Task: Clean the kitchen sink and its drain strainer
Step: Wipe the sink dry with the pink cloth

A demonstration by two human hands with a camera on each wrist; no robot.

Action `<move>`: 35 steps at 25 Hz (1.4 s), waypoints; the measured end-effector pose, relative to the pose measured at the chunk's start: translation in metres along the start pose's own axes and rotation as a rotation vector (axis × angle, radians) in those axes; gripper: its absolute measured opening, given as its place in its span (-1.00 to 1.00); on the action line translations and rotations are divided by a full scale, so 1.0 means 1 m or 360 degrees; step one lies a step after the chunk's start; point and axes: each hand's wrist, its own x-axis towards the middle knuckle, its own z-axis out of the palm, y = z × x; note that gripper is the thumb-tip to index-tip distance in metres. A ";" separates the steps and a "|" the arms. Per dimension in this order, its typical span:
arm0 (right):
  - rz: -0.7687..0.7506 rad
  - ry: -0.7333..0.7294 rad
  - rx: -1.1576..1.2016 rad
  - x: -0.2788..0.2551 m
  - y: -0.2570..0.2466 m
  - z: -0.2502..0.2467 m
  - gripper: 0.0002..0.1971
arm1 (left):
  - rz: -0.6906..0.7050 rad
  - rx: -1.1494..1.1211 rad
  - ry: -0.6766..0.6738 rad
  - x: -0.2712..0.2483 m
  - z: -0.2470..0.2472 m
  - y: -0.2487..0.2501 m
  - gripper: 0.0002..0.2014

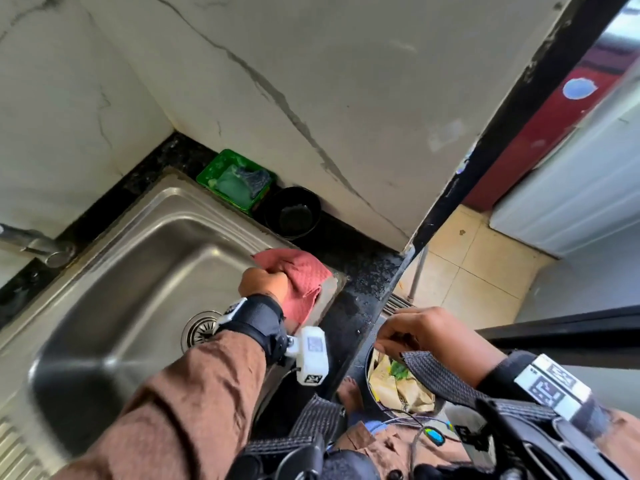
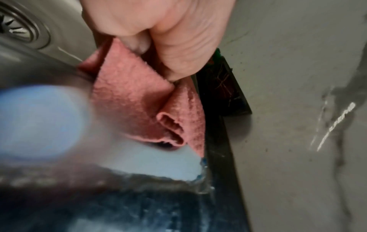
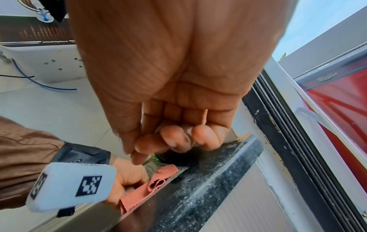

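Sink: stainless steel basin set into a dark speckled countertop, in the corner below marble-look wall panels. Basin surface reads dull and streaked; the picture is blurred toward the near edge.
Drain strainer: seated in the basin floor, slotted ring visible, partly hidden behind the left wrist in the head view. Also seen at the upper left of the left wrist view.
Cloth: pink-red, textured, bunched in folds. It lies over the sink's right rim, touching both the rim and the edge of the countertop.
Left hand: fingers curled tightly round the cloth, pressing it onto the rim; thumb folded over the fabric in the left wrist view.
Right hand: off the counter, above a bin of paper and green scraps. Fingers curl inward in the right wrist view, with a thin pale sliver between the fingertips; what it is cannot be told.
Tap: metal, at the far left of the sink.
Green tray: on the countertop behind the sink, holding a pale green block and a dark scrubber.
Black bowl: just beside the tray, against the wall.
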 end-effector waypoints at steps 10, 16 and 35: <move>-0.0072 0.0028 -0.0035 0.010 -0.012 0.005 -0.67 | 0.0360 0.0279 -0.0497 -0.008 -0.013 -0.035 -0.64; -0.0100 -0.0056 -0.0089 0.018 -0.019 0.002 -0.78 | 0.0334 0.0623 -0.0786 -0.021 -0.033 -0.051 -0.62; 0.0023 -0.0013 0.0021 0.005 0.010 -0.013 -0.75 | -0.0372 -0.0582 -0.0037 0.008 -0.001 0.022 -0.54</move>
